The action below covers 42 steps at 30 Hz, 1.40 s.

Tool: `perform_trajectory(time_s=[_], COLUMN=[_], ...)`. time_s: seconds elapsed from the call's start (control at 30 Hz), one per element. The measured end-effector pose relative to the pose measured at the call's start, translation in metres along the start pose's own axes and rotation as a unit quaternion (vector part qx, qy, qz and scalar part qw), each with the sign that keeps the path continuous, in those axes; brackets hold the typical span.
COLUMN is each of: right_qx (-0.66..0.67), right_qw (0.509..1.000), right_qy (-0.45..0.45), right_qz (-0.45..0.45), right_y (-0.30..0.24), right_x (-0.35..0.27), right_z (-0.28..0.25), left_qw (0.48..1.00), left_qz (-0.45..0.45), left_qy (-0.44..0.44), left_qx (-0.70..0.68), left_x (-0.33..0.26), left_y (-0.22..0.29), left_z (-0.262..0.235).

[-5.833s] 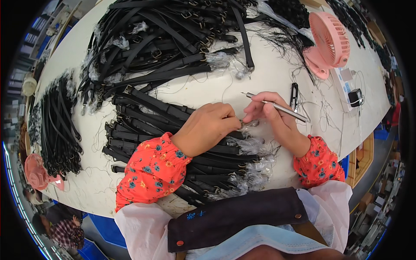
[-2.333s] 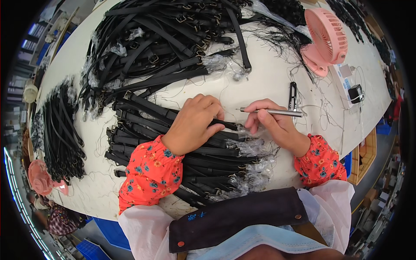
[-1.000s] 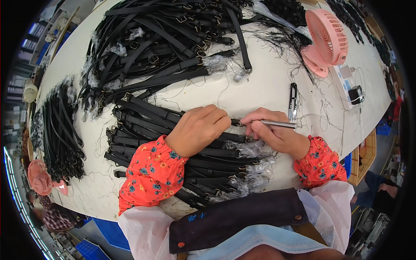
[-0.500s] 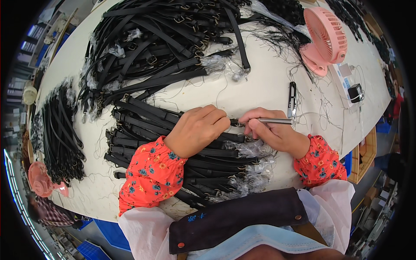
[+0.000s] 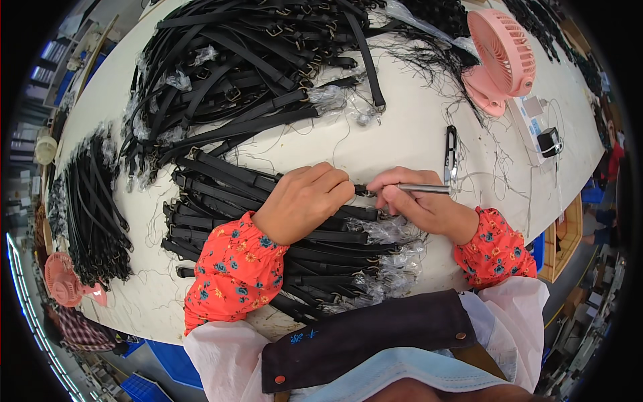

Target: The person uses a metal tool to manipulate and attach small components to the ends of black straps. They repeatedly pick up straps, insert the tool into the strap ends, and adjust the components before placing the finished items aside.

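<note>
In the middle of the table my left hand is closed, pinching a black belt-like strap whose short end shows between my hands. My right hand is closed around a slim silver pen-like tool, its fingertips at the strap's end. Exactly where the tool's tip touches is hidden by the fingers. Under and beside both hands lies a row of black buckled straps, their right ends in clear plastic wrap. A black-handled cutter rests beyond my right hand.
A large heap of black straps covers the far left of the table, with a smaller bundle at left. Pink fans stand at far right and left. Loose black threads and a white power strip lie at right.
Both hands hold nearly the same place, with only a slight shift of the fingers at the strap's end. The straps and fans stay put.
</note>
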State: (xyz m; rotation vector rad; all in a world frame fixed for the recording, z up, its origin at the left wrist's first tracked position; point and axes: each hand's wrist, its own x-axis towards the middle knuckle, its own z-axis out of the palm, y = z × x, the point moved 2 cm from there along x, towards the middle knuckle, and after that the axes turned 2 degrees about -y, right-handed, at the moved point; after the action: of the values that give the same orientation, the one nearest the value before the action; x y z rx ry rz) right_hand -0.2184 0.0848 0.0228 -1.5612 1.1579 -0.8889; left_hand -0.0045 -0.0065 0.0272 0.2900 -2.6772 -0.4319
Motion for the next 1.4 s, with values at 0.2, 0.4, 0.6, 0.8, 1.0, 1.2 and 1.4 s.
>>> perform_trajectory(time_s=[0.2,0.4,0.6,0.8,1.0,1.2,1.4], right_qx=[0.005,0.002,0.062,-0.065,-0.032,-0.054,-0.084], right_qw=[1.000,1.000,0.997,0.985,0.984,0.977,0.972], right_qy=[-0.003,-0.007,0.040,0.029,-0.101,-0.103,-0.085], right_qz=[0.016,0.022,-0.013,-0.157,-0.143,-0.177,-0.201], right_y=[-0.002,-0.001,0.002,0.002,0.002,0.002,0.002], right_x=[0.000,0.000,-0.002,0.006,-0.002,-0.002,-0.001], right_z=[-0.001,-0.002,-0.002,-0.001,0.010,0.008,0.007], left_qw=[1.000,1.000,0.999,0.971,0.863,0.983,0.960], left_qz=[-0.003,-0.005,-0.024,-0.121,-0.171,-0.155,-0.221], left_qy=[-0.002,-0.004,0.007,-0.091,-0.298,0.077,0.030], left_qx=[-0.005,-0.006,-0.031,-0.186,-0.371,0.069,0.167], left_x=[0.000,0.001,-0.001,-0.005,-0.009,-0.001,-0.010], left_y=[-0.001,-0.001,-0.003,-0.005,-0.005,-0.026,-0.045], left_z=[0.001,0.002,0.000,-0.014,-0.021,-0.022,-0.017])
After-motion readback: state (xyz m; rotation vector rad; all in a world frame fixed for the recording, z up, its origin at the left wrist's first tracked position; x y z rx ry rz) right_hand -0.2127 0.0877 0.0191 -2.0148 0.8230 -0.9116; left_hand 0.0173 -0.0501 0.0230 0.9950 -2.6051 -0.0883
